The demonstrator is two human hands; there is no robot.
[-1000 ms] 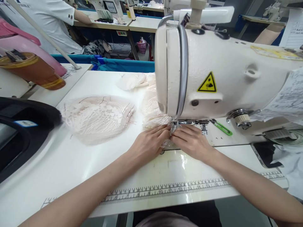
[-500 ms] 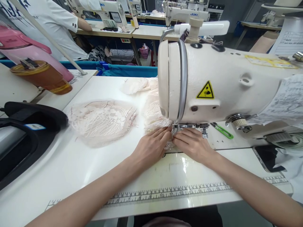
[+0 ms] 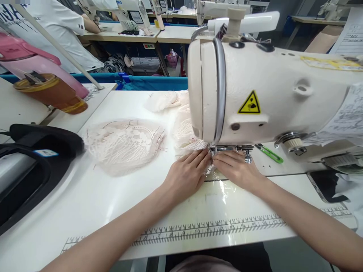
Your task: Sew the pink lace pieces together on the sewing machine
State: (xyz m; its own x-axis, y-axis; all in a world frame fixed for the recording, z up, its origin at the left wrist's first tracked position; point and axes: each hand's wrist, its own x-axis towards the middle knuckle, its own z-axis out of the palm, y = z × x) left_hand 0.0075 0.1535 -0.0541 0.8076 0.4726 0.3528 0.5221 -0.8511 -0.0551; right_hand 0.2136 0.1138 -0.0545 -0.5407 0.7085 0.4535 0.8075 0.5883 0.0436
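A white sewing machine (image 3: 269, 94) stands on the white table (image 3: 85, 196). A small piece of cream lace (image 3: 210, 169) lies under the presser foot (image 3: 227, 149). My left hand (image 3: 187, 173) lies palm down on the lace, fingertips pressed together against it just left of the foot. My right hand (image 3: 236, 170) rests on the lace from the right, fingers close together, tips meeting the left hand's. More lace (image 3: 185, 138) trails behind the machine head.
A stack of lace pieces (image 3: 124, 145) lies to the left, another lace heap (image 3: 163, 101) farther back. A black tray (image 3: 31, 166) sits at the left edge, brown and pink cups (image 3: 51, 92) behind it. Green tweezers (image 3: 269, 153) and a phone (image 3: 326, 185) lie right. A person in white works behind.
Both hands have stayed at the presser foot, pressed on the lace. Only the view has shifted slightly.
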